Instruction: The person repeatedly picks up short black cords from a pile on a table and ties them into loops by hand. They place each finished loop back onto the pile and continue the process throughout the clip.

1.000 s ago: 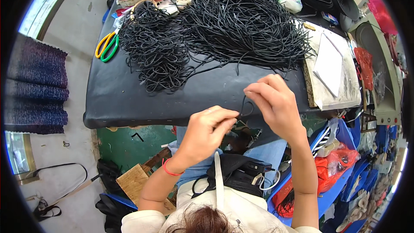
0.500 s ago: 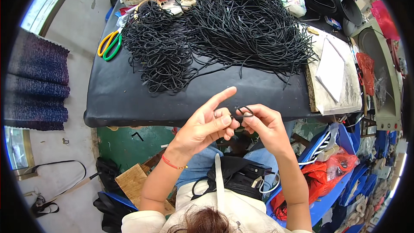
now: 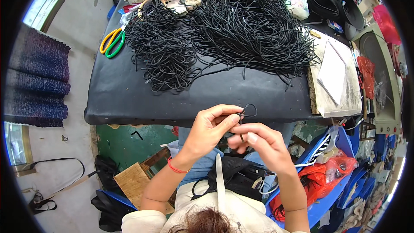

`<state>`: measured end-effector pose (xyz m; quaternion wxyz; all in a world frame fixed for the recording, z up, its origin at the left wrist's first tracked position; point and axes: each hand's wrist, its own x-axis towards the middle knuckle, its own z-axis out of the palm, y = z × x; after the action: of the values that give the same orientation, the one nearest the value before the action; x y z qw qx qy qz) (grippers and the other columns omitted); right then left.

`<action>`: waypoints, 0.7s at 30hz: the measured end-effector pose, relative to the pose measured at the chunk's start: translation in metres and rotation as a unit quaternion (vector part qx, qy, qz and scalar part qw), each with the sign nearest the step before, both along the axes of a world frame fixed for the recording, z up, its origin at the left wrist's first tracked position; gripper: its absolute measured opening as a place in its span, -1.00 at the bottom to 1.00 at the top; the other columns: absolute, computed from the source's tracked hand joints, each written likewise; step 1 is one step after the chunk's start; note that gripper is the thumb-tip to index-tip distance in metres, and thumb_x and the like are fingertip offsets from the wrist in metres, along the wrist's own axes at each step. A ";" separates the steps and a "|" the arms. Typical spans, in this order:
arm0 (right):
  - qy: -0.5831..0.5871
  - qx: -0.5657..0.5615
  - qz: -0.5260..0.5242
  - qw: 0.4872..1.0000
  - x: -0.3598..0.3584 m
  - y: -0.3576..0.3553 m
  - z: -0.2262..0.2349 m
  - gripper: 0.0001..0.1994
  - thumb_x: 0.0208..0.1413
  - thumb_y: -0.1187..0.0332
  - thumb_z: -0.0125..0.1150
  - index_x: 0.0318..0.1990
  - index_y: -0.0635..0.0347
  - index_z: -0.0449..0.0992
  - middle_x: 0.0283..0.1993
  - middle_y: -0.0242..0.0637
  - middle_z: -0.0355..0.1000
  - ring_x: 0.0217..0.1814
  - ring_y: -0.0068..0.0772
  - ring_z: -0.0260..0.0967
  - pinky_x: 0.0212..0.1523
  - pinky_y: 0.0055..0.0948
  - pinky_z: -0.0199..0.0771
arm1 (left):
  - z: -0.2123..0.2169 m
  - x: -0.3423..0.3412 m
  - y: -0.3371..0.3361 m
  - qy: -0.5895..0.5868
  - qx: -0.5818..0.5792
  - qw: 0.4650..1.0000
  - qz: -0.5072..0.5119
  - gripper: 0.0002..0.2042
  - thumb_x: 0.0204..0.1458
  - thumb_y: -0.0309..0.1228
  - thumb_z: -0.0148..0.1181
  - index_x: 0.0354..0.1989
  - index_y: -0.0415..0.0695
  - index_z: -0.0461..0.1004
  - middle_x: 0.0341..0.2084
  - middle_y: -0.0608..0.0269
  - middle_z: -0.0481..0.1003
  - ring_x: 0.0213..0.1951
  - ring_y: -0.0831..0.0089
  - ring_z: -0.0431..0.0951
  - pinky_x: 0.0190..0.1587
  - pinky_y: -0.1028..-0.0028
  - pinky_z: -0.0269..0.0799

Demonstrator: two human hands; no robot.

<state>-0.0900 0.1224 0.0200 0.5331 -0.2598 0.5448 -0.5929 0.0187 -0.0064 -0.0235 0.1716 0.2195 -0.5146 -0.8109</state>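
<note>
Black cord [image 3: 256,111] in the grip of left hand [image 3: 210,130] and right hand [image 3: 265,145], red bag [image 3: 317,180] in blue bin [image 3: 333,195]

Head cam, L of pair: fisheye, facing down, blk tbl [image 3: 207,95] close ahead.

Dark curtain [image 3: 38,77] and wooden board [image 3: 130,184]
</note>
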 end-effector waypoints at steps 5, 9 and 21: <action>0.052 0.013 -0.002 0.999 -0.004 0.002 -0.004 -0.83 0.13 0.46 0.06 -0.13 0.28 0.46 -0.28 -0.27 0.48 -0.28 -0.61 0.42 -0.35 -0.66 0.40 | 0.004 0.003 0.000 0.025 0.083 0.996 0.013 -0.82 0.01 -0.59 0.12 -0.19 -0.27 0.46 -0.31 0.19 0.51 -0.25 0.55 0.49 -0.15 0.56 0.43; 0.183 -0.036 -0.146 0.972 0.004 -0.007 -0.014 -0.93 0.01 0.52 0.20 -0.33 0.29 0.51 -0.44 -0.39 0.46 -0.46 -0.73 0.35 -0.49 -0.73 0.28 | 0.004 0.004 0.004 0.051 0.088 0.994 0.038 -0.84 -0.02 -0.62 0.13 -0.23 -0.27 0.45 -0.29 0.16 0.50 -0.25 0.54 0.50 -0.15 0.55 0.45; 0.171 0.035 -0.170 0.970 -0.002 -0.014 -0.027 -0.77 -0.05 0.40 0.30 -0.25 0.27 0.45 -0.52 -0.46 0.35 -0.57 -0.76 0.19 -0.60 -0.73 0.13 | 0.010 0.000 0.024 -0.017 -0.152 0.982 0.111 -0.70 -0.06 -0.67 0.13 -0.12 -0.27 0.31 -0.31 0.12 0.51 -0.20 0.49 0.51 -0.12 0.53 0.43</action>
<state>-0.0920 0.1086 -0.0069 0.3321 -0.2424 0.6844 -0.6021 0.0192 0.0178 -0.0134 0.2832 0.2599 -0.6072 -0.6953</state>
